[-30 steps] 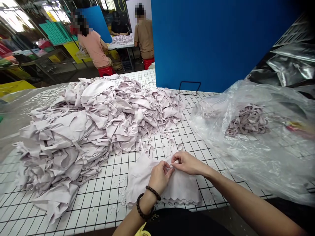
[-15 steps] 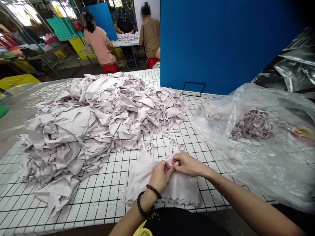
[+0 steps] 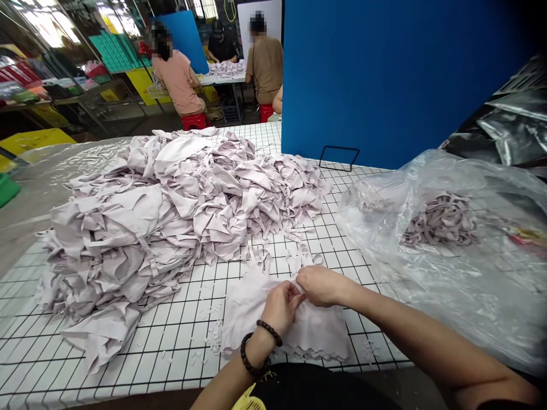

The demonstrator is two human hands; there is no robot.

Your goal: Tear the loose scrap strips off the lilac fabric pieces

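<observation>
A pale lilac camisole with thin straps and a wavy hem lies flat on the grid-patterned table in front of me. My left hand, with two dark bead bracelets at the wrist, pinches at the middle of its neckline. Touching it from the right, my right hand has its fingers curled closed at the same spot. Whatever small part sits between the fingertips is hidden. The straps stretch away from me toward a big heap of the same lilac garments.
White scraps are scattered beside the camisole. A clear plastic bag with bundled lilac straps lies to the right. A blue board stands behind a black wire frame. Several people are at another table in the background.
My right hand has turned, so its back now covers more of the fingertips. My left hand stays at the neckline. The whole view has shifted slightly.
</observation>
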